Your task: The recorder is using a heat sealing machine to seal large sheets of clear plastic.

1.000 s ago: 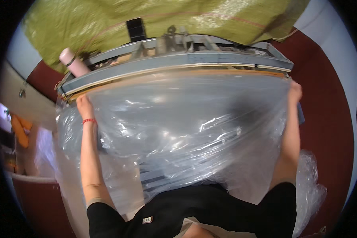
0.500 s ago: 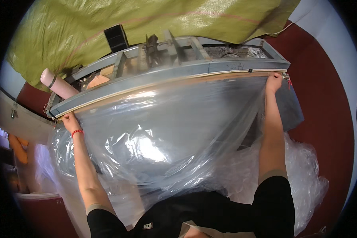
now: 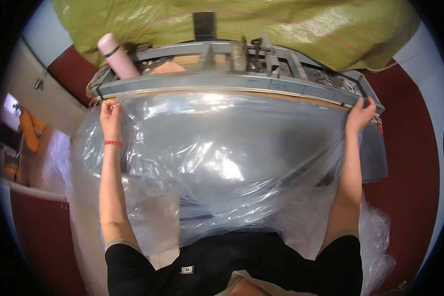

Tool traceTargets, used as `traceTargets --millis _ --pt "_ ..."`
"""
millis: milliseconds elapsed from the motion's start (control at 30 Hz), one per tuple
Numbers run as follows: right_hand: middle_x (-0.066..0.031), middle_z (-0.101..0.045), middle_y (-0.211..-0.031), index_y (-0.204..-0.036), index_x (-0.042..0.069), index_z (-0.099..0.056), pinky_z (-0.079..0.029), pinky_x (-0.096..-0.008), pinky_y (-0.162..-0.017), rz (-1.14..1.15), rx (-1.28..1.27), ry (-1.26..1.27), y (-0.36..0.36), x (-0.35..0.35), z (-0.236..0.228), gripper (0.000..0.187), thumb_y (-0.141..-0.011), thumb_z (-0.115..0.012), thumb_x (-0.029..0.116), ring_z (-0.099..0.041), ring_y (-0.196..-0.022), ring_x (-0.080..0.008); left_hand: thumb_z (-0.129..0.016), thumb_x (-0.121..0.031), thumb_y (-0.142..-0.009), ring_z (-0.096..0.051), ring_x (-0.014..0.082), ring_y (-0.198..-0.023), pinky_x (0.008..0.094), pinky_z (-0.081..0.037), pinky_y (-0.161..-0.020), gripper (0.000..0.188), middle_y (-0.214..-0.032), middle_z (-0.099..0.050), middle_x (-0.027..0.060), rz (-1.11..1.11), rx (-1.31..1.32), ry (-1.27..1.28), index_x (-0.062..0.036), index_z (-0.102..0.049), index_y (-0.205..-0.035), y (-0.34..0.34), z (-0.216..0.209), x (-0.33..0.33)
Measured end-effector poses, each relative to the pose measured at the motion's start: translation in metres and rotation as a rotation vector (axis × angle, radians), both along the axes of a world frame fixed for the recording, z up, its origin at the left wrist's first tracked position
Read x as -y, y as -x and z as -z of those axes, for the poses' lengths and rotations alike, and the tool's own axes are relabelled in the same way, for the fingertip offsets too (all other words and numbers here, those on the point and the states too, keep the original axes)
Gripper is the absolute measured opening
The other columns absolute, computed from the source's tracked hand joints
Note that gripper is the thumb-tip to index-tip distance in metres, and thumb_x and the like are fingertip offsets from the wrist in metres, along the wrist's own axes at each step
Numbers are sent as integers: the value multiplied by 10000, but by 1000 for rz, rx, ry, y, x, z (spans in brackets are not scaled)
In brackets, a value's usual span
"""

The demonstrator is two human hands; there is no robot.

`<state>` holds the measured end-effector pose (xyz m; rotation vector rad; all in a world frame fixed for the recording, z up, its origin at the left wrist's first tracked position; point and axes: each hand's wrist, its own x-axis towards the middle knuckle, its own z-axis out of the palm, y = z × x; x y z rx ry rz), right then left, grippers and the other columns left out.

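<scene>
plastic film [image 3: 222, 138], clear, spread on the near side of a grey metal frame [image 3: 207, 81], long axis running left to right, far edge along the frame, left hand [image 3: 111, 116] pinching its far left corner, right hand [image 3: 361, 116] curled at the far right, cannot tell if gripping

Plastic film [image 3: 222, 143] before frame [image 3: 217, 81], bottle [image 3: 118, 58] at left end.

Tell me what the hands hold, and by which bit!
The left hand pinches the clear plastic sheet by its far edge, toward the left. Whether the right hand grips it too, I can't tell.
</scene>
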<state>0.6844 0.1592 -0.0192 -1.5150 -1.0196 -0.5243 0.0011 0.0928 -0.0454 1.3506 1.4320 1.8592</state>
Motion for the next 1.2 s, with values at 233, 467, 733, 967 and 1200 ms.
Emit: traceTargets --millis 233,467,733,967,1200 --pt "-87 -579 -829 -795 52 -572 -402 -318 -768 -975 689 277 210 52 -22 132 -727 -627 152 -544 -815 -204 -535 -62 -820 -435 34 -671 162 -360 -603 115 -753 -476 -29 -256 89 -228 -72 -458 -905 1 -36 95" --pt "-1 -519 -590 -666 33 -544 -378 -231 -527 -907 -34 629 115 52 25 194 -712 -675 168 -431 -566 -75 -628 -189 -728 -433 321 -1063 379 -354 -898 436 -1115 -499 153 -387 -1175 312 -6 -476 -1094 58 23 131" --pt "-11 -386 -557 -655 16 -482 -353 -252 -528 -266 103 561 -133 117 64 292 -763 -637 239 -354 -550 -105 -586 -348 -757 -305 343 -1214 392 -286 -973 583 -1287 -366 180 99 -1274 377 -3 -421 -1197 -68 5 159" --pt "10 -343 -569 -628 20 -433 -325 -240 -514 -247 31 545 -176 127 75 341 -779 -622 260 -316 -551 -94 -537 -331 -798 -468 330 -1044 374 -397 -854 466 -1177 -477 169 -14 -1087 388 -12 -483 -1133 -71 2 116" --pt "19 -354 -569 -637 19 -458 -319 -229 -514 -277 -34 499 -176 123 77 330 -791 -611 268 -325 -553 -88 -594 -281 -753 -591 296 -785 385 -456 -678 248 -832 -616 140 -525 -905 622 -76 -605 -891 -56 8 40"
